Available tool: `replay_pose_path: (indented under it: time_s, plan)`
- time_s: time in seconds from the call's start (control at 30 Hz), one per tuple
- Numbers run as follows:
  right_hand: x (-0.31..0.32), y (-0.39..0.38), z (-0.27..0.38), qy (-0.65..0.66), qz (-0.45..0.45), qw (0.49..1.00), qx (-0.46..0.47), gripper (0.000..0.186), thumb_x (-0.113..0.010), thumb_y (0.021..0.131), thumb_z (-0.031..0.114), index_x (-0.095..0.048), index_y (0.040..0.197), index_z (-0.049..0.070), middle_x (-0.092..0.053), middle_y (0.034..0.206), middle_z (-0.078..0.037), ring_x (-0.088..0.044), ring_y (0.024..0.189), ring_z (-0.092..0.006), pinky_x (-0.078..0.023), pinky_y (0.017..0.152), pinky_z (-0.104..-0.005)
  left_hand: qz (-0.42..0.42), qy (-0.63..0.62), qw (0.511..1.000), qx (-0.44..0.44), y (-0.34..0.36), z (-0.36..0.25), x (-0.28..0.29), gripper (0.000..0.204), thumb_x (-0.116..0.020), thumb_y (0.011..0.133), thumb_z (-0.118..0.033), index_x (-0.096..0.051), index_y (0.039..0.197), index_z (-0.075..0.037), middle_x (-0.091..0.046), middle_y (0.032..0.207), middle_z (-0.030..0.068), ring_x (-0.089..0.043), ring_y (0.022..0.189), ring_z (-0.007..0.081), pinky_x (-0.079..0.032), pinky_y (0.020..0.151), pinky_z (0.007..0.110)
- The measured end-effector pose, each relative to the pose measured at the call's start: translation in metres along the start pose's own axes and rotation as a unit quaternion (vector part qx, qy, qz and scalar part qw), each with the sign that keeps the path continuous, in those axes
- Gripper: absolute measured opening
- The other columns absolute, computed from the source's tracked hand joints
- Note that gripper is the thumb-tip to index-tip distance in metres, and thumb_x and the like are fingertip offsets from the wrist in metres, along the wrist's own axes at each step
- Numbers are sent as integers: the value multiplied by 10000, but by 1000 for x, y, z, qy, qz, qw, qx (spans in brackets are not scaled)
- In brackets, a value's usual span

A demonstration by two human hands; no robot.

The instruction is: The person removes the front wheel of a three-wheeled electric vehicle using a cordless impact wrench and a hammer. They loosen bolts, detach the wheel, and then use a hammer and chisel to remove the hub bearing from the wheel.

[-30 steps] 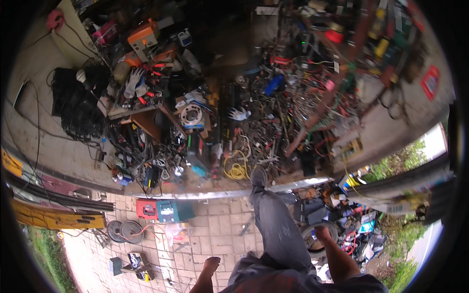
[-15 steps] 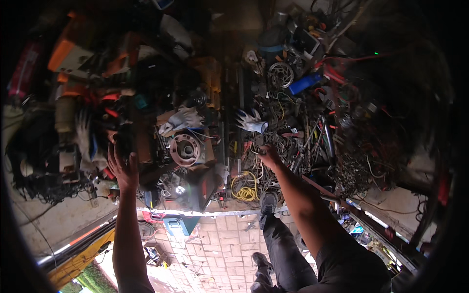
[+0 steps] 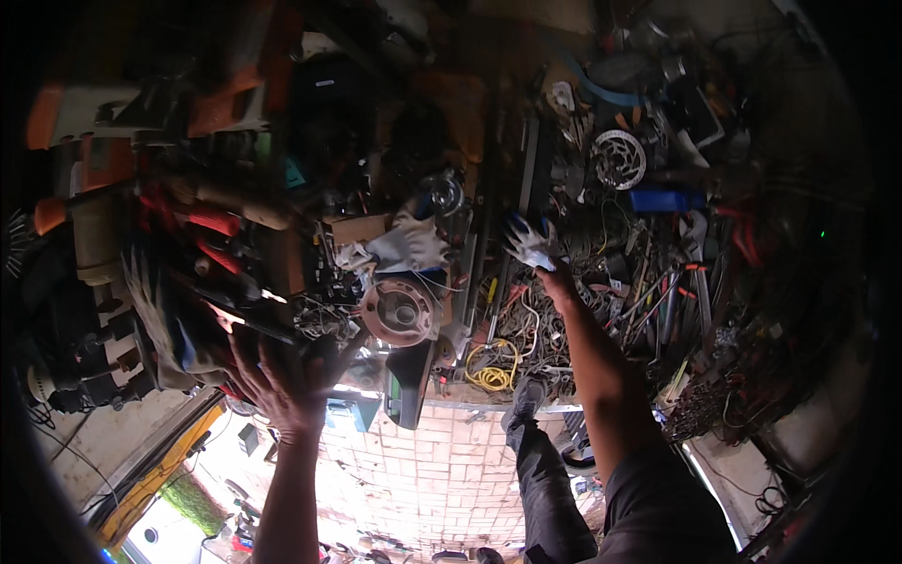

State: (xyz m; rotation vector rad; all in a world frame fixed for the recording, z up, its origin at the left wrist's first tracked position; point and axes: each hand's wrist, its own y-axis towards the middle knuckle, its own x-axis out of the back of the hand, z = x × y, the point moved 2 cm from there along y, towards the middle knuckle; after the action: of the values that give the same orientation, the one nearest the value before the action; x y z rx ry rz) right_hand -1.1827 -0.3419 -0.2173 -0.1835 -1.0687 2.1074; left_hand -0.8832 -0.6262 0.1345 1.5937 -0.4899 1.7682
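A white and dark work glove (image 3: 531,242) lies on the cluttered workbench, its cuff toward me. My right hand (image 3: 556,285) is closed at that cuff, fingers curled and partly hidden. On the left, my left hand (image 3: 282,387) is held with fingers spread, slightly blurred, and nothing shows in its grasp. Close beside it is a greyish glove (image 3: 160,310), smeared by motion. Another pale work glove (image 3: 409,246) rests in the middle, just above a round rusty wheel-like metal part (image 3: 399,312).
A coil of yellow cord (image 3: 492,365) sits at the bench's near edge. Tangled cables and hand tools spread on the right, with a brake disc (image 3: 618,160) and a blue object (image 3: 665,200) farther back. Red-handled tools (image 3: 214,222) lie left. Below is a brick-paved floor (image 3: 460,461).
My right hand has moved up and right to the work glove's cuff and closed there. My left hand sits lower and farther right in the picture. The whole view has shifted.
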Motion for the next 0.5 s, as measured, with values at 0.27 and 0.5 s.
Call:
replay_pose_path:
  time_s: [0.27, 0.5]
  plan:
    - [-17, -157, 246, 273, 82, 957, 59, 587, -598, 909, 96, -363, 1447, 94, -544, 1240, -68, -625, 888, -158, -535, 730, -298, 34, -64, 996, 59, -3, -1, 6, 748, -582, 844, -477, -307, 1431, -103, -257, 1482, 259, -244, 1375, 458, -153, 1088, 650]
    - [-63, -220, 309, 326, 139, 933, 58, 696, -655, 876, 152, -297, 1471, 104, -547, 1104, -89, -617, 936, -175, -556, 792, -343, 7, -82, 995, 64, -2, -2, 7, 730, -599, 827, -439, -328, 1415, -102, -257, 1487, 248, -259, 1381, 408, -141, 1104, 634]
